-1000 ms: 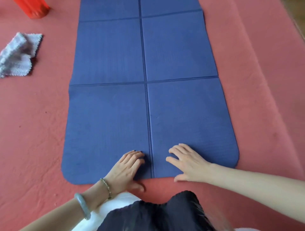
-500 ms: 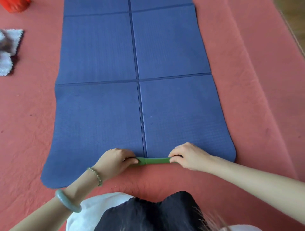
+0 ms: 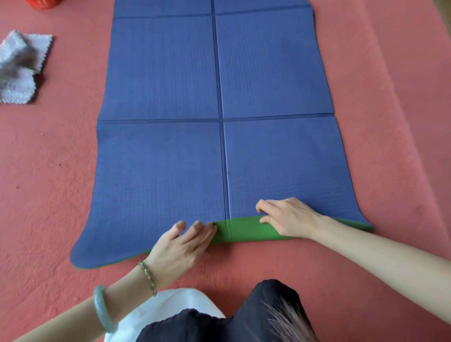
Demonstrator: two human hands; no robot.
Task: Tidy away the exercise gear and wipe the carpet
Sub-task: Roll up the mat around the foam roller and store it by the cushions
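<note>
A blue yoga mat (image 3: 158, 171) with a green underside lies lengthwise on the red carpet (image 3: 44, 195), crossed by fold creases. Its near edge is turned over, showing a green strip (image 3: 241, 229). My left hand (image 3: 183, 246) lies on the left end of that strip, fingers fairly straight and tips on the blue face; its thumb is hidden. My right hand (image 3: 288, 217) holds the right part of the turned edge, fingers curled onto the blue face and thumb on the green. The mat's near left corner is slightly raised.
A crumpled grey cloth (image 3: 22, 70) lies on the carpet at the far left. Part of a red object (image 3: 44, 3) shows at the top left edge. My dark and white clothing (image 3: 195, 322) fills the bottom of the view.
Both hands first lay flat on the mat's near end, then pinched its edge up. The edge has since been turned further over, so the green strip is wider.
</note>
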